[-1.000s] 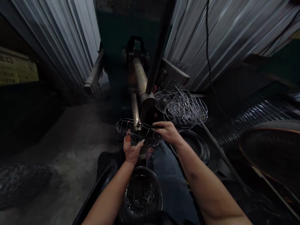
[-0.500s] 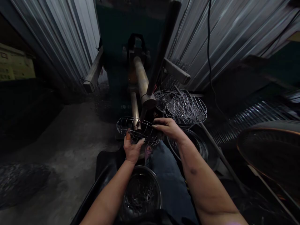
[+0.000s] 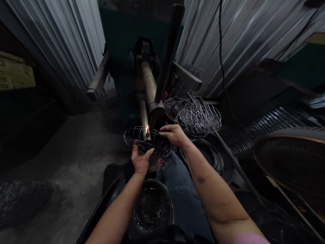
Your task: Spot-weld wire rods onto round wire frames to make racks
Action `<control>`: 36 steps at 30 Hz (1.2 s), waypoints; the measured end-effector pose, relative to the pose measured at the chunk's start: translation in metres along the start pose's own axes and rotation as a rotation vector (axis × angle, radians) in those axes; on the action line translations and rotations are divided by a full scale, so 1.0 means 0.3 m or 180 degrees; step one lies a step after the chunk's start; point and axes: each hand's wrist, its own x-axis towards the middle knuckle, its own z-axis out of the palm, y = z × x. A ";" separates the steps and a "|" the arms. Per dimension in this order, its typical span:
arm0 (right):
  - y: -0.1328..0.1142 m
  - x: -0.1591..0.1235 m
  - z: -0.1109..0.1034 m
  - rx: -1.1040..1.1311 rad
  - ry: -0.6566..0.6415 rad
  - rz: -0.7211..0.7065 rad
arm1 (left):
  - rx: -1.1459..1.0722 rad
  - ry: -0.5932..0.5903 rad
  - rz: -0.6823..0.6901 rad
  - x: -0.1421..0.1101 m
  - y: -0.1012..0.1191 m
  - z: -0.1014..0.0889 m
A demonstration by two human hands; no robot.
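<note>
A round wire basket (image 3: 130, 134) is held at the tips of a spot welder (image 3: 151, 86), its lower arm passing through the frame. Orange sparks (image 3: 148, 129) glow where the upper electrode meets the wire. My left hand (image 3: 141, 161) grips the near rim, thumb and fingers closed round the wire. On the right side of the basket, my right hand (image 3: 174, 134) is closed in a pinch at the wire; whether it holds a separate small piece is too small to tell. Below my hands, a metal bowl (image 3: 172, 206) holds many short wire pieces.
Finished-looking wire frames (image 3: 199, 117) are piled right of the welder, above a coil of wire (image 3: 215, 159). A large round rim (image 3: 256, 152) stands at the right. Wooden bars (image 3: 189, 77) jut out beside the machine. A yellow crate (image 3: 19, 73) sits at the far left.
Sparks have appeared at the electrode tip on the basket's wire. Both hands keep their hold with little movement; the whole view has shifted slightly.
</note>
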 end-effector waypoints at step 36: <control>-0.063 -0.233 0.255 -0.1957 0.1336 -0.0611 | -0.1295 0.0508 -0.0616 0.015 -0.015 0.018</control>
